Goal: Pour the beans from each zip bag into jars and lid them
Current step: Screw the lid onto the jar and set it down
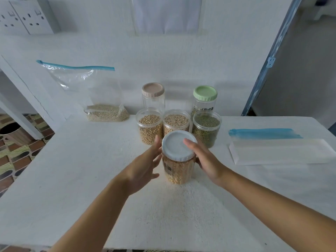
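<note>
The lidded jar (177, 168), standing near centre, is touched by the straight-fingered left hand (145, 164) and apparently gripped by the right hand (205, 160); judged heavy, rigid and smooth, its body is best clasped.

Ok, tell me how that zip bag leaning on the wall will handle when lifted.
The zip bag looks thin and crinkled, so probably floppy. Its beans sit all at the bottom, so it should hang bottom-heavy. Mostly empty, likely light.
</note>
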Motion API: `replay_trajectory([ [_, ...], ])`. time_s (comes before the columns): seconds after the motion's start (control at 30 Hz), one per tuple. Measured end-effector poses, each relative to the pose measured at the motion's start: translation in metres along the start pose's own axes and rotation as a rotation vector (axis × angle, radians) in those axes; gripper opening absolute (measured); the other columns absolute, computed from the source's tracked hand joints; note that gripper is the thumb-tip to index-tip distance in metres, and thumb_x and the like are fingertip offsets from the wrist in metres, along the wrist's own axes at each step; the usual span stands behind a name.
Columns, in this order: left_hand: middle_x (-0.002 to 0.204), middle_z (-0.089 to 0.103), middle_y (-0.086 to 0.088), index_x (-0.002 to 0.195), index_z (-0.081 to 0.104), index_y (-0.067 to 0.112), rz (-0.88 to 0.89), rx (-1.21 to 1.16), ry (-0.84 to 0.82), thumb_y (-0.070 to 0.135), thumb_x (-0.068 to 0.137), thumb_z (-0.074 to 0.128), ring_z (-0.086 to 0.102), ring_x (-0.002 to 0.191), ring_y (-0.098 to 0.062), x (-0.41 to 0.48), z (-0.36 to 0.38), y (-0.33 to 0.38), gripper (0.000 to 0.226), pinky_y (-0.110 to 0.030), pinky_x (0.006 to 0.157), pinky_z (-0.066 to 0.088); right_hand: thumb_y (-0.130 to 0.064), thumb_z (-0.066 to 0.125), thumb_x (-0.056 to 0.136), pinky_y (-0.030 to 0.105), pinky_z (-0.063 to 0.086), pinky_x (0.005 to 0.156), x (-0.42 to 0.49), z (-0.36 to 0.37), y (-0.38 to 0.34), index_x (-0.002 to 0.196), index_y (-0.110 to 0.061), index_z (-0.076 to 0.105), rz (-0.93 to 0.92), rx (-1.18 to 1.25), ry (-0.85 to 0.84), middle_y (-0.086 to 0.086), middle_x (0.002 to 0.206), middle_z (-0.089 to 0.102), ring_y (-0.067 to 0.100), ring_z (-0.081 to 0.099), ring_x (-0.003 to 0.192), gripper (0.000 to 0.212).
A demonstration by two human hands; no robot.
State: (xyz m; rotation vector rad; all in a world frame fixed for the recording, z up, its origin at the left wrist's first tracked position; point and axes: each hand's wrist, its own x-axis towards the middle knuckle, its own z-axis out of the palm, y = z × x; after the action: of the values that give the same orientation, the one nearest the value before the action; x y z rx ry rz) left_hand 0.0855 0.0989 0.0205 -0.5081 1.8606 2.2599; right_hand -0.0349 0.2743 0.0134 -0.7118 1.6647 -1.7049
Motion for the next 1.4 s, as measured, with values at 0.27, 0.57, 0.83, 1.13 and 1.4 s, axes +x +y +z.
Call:
replay_trajectory([
  [0.27, 0.138, 0.06, -0.001, 0.133, 0.056, 0.039, -0.079, -0.09, 0.191, 0.075, 0.092, 0.039, 0.057, 0.126, -0.022, 0.003, 0.047, 0.015, 0.057, -0.067, 0.105, 0.045, -0.016, 0.078, 0.086, 0.023, 0.052, 0.095, -0.006, -0.004, 0.004, 0.141, -0.036, 0.034, -0.069, -0.077, -0.131, -0.026, 0.12, 0.062, 0.0, 0.059, 0.121, 0.073],
  [0.57, 0.155, 0.044, -0.011, 0.153, 0.042, 0.034, -0.112, -0.034, 0.161, 0.08, 0.089, 0.039, 0.041, 0.143, -0.04, 0.004, 0.043, 0.06, 0.079, -0.074, 0.092, 0.05, -0.065, 0.085, 0.063, 0.032, 0.056, 0.095, 0.011, -0.01, -0.035, 0.137, -0.029, 0.044, -0.173, -0.097, -0.022, -0.008, 0.124, 0.064, 0.009, 0.064, 0.118, 0.092],
  [0.83, 0.139, 0.062, -0.005, 0.144, 0.054, 0.032, 0.086, 0.206, 0.087, 0.074, 0.094, 0.038, 0.061, 0.126, -0.036, 0.01, 0.019, 0.167, 0.067, -0.063, 0.088, 0.058, -0.07, 0.084, 0.062, 0.032, 0.058, 0.089, 0.055, -0.016, -0.13, 0.127, -0.033, 0.049, -0.403, -0.188, 0.059, -0.012, 0.116, 0.065, 0.012, 0.065, 0.114, 0.083],
  [1.13, 0.131, 0.063, -0.014, 0.13, 0.06, 0.031, 0.334, 0.383, 0.213, 0.053, 0.106, 0.037, 0.061, 0.113, -0.028, 0.094, -0.012, 0.223, 0.04, -0.052, 0.096, 0.053, -0.053, 0.086, 0.065, 0.028, 0.056, 0.077, 0.135, -0.046, -0.17, 0.124, -0.018, 0.04, -0.546, -0.571, 0.139, -0.014, 0.112, 0.057, 0.001, 0.06, 0.099, 0.082],
  [1.4, 0.091, 0.062, -0.011, 0.107, 0.063, 0.0, 0.467, 0.837, 0.31, 0.035, 0.111, 0.04, 0.054, 0.083, -0.026, 0.174, -0.045, 0.234, 0.042, -0.037, 0.073, 0.043, -0.053, 0.089, 0.067, 0.035, 0.059, 0.075, 0.199, -0.071, -0.141, 0.125, -0.02, 0.04, -0.453, -0.7, 0.147, -0.009, 0.116, 0.057, 0.005, 0.061, 0.1, 0.084],
])
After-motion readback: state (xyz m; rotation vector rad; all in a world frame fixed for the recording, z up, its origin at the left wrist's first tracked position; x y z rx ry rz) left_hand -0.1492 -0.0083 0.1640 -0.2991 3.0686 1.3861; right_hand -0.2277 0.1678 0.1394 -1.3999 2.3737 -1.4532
